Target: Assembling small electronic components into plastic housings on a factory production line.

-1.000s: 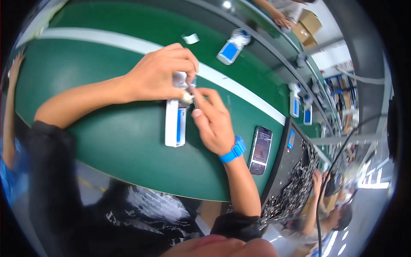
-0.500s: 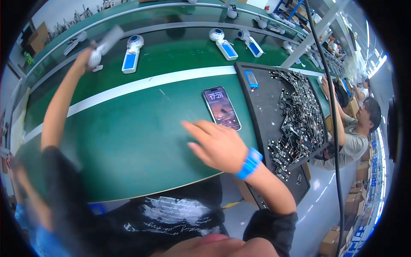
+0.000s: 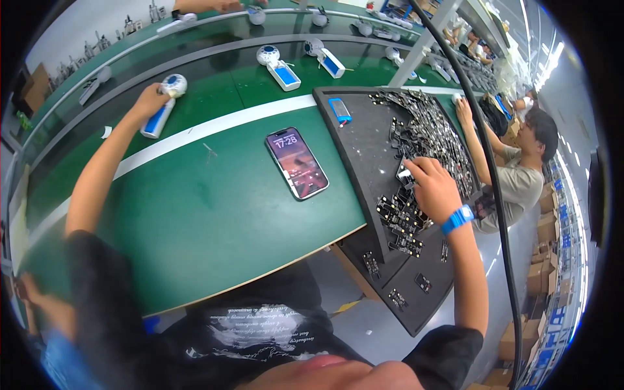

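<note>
At the upper left, my left hand (image 3: 153, 101) is closed round a white handheld device (image 3: 153, 129) with a round head and a blue panel, which lies on the green belt. My right hand (image 3: 437, 194) is over the black tray (image 3: 357, 156) on the right, fingers pinched on a small circuit board (image 3: 404, 174) with a white bit at the fingertips; the fingers partly hide it. Around it lies a heap of small black circuit boards (image 3: 435, 133). On the green table between my hands rests a phone (image 3: 297, 162) with its screen lit.
More white devices (image 3: 283, 75) lie along the belt beyond a white strip. A small blue-framed part (image 3: 339, 110) sits in the tray's far corner. A lower black tray (image 3: 406, 296) holds several boards. A black cable (image 3: 491, 149) hangs at right, before a co-worker (image 3: 520, 162).
My right hand has moved right from beside the phone to the boards. My left hand no longer has the blurred white object and now grips a device on the belt. The view has shifted right.
</note>
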`<state>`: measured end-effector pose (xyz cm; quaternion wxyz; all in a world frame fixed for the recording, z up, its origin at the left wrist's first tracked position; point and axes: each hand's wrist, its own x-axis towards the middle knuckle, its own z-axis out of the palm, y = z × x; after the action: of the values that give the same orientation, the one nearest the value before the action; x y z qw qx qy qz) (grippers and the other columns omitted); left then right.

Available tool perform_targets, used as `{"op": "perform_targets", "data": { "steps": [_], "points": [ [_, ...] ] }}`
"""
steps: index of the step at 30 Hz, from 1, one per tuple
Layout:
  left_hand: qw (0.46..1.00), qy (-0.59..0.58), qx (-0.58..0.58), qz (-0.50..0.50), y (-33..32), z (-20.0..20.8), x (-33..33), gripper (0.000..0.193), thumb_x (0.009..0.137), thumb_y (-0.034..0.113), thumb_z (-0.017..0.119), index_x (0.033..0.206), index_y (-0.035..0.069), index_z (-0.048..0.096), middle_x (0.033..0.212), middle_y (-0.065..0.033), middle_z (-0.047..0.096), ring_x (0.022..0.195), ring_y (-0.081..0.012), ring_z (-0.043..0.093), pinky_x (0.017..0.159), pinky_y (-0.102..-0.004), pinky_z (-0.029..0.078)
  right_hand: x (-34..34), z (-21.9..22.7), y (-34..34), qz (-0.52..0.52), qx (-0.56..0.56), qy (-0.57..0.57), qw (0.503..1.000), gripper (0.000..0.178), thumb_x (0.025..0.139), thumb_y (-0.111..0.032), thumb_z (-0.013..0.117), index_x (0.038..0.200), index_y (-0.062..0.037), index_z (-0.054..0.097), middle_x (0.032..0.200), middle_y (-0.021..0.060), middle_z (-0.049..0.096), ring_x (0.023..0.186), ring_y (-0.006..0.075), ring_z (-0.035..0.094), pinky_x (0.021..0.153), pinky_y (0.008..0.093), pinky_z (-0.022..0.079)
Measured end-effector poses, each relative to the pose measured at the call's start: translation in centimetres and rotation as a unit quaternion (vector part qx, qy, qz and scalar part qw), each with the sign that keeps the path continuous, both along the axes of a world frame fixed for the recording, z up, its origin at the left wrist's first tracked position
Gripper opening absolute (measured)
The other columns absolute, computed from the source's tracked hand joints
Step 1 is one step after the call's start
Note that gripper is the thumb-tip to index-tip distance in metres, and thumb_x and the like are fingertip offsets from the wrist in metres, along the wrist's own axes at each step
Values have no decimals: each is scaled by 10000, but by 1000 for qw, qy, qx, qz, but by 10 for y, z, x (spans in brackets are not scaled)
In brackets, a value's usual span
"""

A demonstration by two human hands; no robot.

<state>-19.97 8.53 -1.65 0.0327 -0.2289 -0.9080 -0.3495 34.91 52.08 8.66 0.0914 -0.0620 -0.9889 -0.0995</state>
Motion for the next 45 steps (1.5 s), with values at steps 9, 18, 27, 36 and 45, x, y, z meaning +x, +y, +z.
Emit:
{"op": "perform_targets", "data": {
  "steps": [9, 18, 27, 36, 45],
  "points": [
    [960, -137, 187, -158, -29, 0, 195, 336, 913, 169, 672, 1163, -50, 627, 944, -117, 705, 817, -139, 644, 720, -281, 522, -48, -12, 59, 81, 10, -131, 988, 196, 804, -79, 682, 999, -64, 696, 1143, 102, 633, 1130, 308, 581, 920, 418, 481],
    [948, -100, 215, -212, -74, -4, 221, 155, 910, 127, 691, 930, -21, 733, 954, -74, 715, 898, -106, 643, 831, -297, 520, -120, -12, 11, 110, -286, 141, 941, 189, 1018, -157, 546, 1110, -16, 631, 784, 53, 608, 671, 153, 592, 629, 298, 476],
    [872, -284, 346, -200, -93, 1, 226, 191, 930, 175, 703, 1021, 9, 735, 962, -39, 706, 900, -121, 637, 830, -288, 514, -224, -76, -312, 211, -742, -22, 635, 684, 992, -125, 589, 1554, 40, 235, 1095, 62, 535, 870, 94, 500, 716, 248, 447],
    [970, -123, 203, -57, -83, 1, 223, 214, 928, 171, 701, 1035, -13, 693, 1012, -58, 678, 894, -113, 638, 812, -286, 525, -239, -95, -337, 255, -779, 42, 571, 537, 1035, -120, 510, 1527, 17, 345, 1173, 84, 576, 840, 79, 548, 694, 232, 481],
    [949, -168, 253, -88, -103, 5, 224, 229, 993, 200, 622, 1041, -13, 692, 1060, -55, 682, 970, -146, 632, 843, -282, 516, -253, -124, -347, 272, -673, 208, 656, 433, 1002, -147, 509, 1394, 36, 511, 1161, 216, 623, 991, 352, 631, 900, 407, 498]
  ]
}}
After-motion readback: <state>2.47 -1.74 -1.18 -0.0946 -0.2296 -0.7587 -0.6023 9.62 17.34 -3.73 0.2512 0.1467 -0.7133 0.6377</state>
